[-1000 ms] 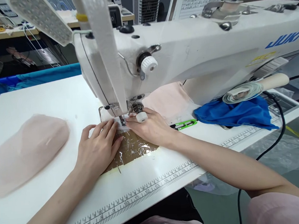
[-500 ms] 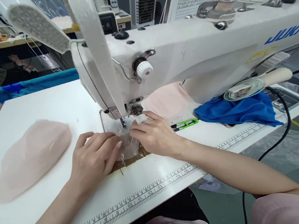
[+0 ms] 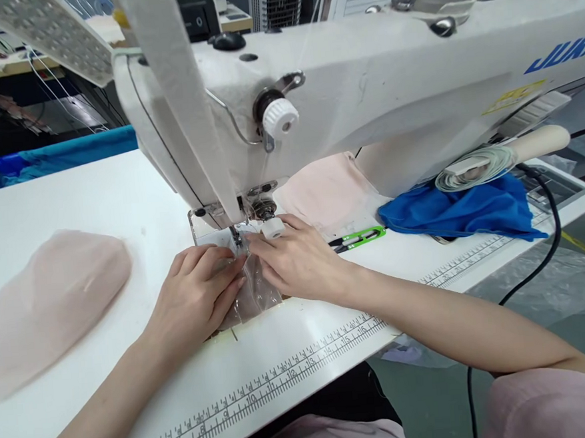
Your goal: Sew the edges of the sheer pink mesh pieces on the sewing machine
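A thin, see-through piece of fabric (image 3: pixel 257 287) lies at the presser foot (image 3: pixel 236 236) of a white sewing machine (image 3: pixel 333 89). My left hand (image 3: pixel 192 289) is on the fabric's left side, with bent fingers and the thumb closed on its edge by the foot. From the right, my right hand (image 3: pixel 302 258) pinches the same fabric just beside the foot, its fingertips close to my left ones. Part of the fabric is hidden under my fingers.
A pale pink fabric piece (image 3: pixel 58 302) lies on the left of the table. Pink fabric (image 3: pixel 325 190), green thread snips (image 3: pixel 359 239) and a blue cloth (image 3: pixel 462 210) lie under the machine arm. A printed ruler (image 3: pixel 264 391) runs along the front edge.
My left fingers have come in closer to the presser foot and to my right fingers. The sheer fabric has shifted and bunched between them. The view has moved slightly.
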{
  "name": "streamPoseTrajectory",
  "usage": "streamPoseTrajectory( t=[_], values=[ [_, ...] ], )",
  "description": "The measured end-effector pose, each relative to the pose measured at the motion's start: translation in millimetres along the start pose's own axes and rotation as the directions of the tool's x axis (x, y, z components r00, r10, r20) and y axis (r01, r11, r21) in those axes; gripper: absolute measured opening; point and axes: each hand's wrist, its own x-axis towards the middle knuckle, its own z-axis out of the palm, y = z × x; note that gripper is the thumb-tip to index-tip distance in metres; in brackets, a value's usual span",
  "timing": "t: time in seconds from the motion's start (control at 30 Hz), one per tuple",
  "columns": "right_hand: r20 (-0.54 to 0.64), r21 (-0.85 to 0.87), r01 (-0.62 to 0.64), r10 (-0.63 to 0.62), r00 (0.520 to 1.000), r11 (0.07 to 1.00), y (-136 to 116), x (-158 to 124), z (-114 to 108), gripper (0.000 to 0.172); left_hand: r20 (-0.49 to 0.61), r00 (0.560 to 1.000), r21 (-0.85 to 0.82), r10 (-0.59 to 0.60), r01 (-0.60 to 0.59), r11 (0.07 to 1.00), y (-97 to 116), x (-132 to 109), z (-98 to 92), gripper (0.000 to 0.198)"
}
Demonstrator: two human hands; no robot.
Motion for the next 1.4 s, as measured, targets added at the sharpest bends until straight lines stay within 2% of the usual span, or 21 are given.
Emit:
streamPoseTrajectory(
  t=[0.4,0.83,1.17,1.4],
  values=[
    [-0.020,-0.085,0.041,-0.043,0.999,0.996,5,3,4,0.029,-0.045,0.992,0.206,0.114,-0.103,0.973,11,-5,7.2,0.038],
    [-0.037,-0.054,0.031,-0.033,0.999,0.998,6,2,5,0.027,-0.064,0.995,0.155,0.077,-0.066,0.986,15,-3,7.0,0.038],
    [-0.040,-0.075,0.034,-0.038,0.998,0.997,5,1,5,0.027,-0.068,0.993,0.226,0.092,-0.075,0.971,17,-2,7.5,0.038],
    [-0.033,-0.058,0.028,-0.030,0.999,0.998,4,1,5,0.027,-0.063,0.996,0.212,0.064,-0.049,0.976,17,-3,8.0,0.039]
  ],
)
